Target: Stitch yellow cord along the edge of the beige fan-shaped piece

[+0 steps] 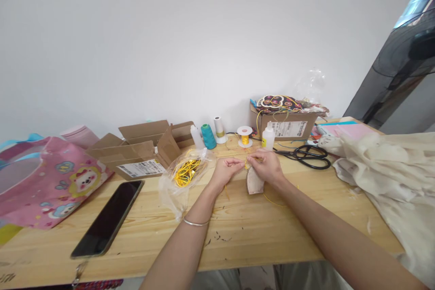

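Observation:
A small beige fabric piece (254, 182) with a dark edge hangs below my fingers, above the wooden table. My right hand (267, 165) is closed on its upper end. From the left, my left hand (227, 171) pinches a thin yellow cord (246, 163) at the top of the piece, its fingertips almost meeting those of the right. Loose cord trails down on both sides of the piece. The exact grip of the fingertips is too small to make out.
Black scissors (302, 156) lie right of my hands, near cream cloth (384, 176). Behind stand a yellow-cord spool (245, 137), a white bottle (268, 137), teal thread (208, 137) and a filled carton (292, 127). Leftward are bagged yellow cord (186, 173), an open carton (136, 156) and a phone (108, 219).

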{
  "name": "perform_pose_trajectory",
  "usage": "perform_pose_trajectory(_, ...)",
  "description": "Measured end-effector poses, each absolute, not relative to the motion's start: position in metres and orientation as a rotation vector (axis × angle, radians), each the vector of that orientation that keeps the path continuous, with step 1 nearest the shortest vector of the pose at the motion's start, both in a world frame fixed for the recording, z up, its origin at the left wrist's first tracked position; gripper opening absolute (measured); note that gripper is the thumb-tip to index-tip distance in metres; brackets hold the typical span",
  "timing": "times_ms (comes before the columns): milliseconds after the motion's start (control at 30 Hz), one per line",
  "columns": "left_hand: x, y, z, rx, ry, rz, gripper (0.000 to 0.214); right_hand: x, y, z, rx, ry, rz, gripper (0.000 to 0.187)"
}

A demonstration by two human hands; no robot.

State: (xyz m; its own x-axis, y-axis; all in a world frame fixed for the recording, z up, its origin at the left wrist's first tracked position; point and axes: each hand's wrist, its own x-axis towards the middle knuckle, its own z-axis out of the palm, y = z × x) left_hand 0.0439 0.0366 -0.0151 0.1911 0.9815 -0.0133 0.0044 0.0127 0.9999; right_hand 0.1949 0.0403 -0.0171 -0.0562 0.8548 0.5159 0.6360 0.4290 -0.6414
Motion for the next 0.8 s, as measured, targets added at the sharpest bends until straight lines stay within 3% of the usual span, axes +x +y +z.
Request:
perform_pose_trajectory(200, 0.0455, 0.0343, -0.0109, 1.219, 1.048, 1.027, 0.021, 0.1961, 0.044, -0.0199, -1.264, -1.654, 0.637, 0.025)
perform_pose_trajectory(567, 0.0445, 0.0359, -0.0118, 1.269, 1.084, 0.998, 0.021, 0.1919, 0.0422, -0.0195, -1.163, -1.657, 0.739, 0.025)
perform_pose_trajectory(800, 0.0443, 0.0373, -0.0158, 1.307, 1.101, 1.004, 0.022, 0.1951, 0.0433, -0.0177, -1.255, -1.615, 0.632, 0.026)
